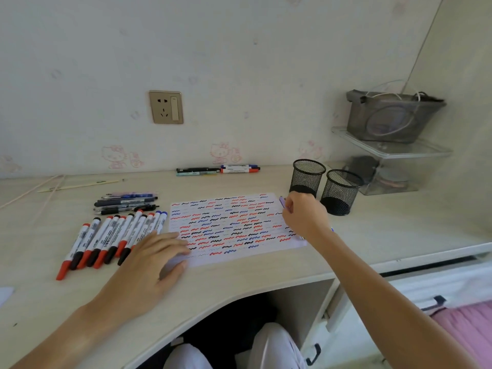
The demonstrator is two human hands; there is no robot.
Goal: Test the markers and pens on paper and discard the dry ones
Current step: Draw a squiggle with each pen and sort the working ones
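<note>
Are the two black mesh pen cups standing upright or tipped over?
Both upright. The two mesh cups stand on their bases on the desk, open rims facing up. No pens show above either rim.

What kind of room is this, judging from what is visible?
Probably a home bedroom or study corner. A light wooden desk stands against cartoon-cat wallpaper, two mesh pen holders stand on it, and pink bedding shows at lower right.
</note>
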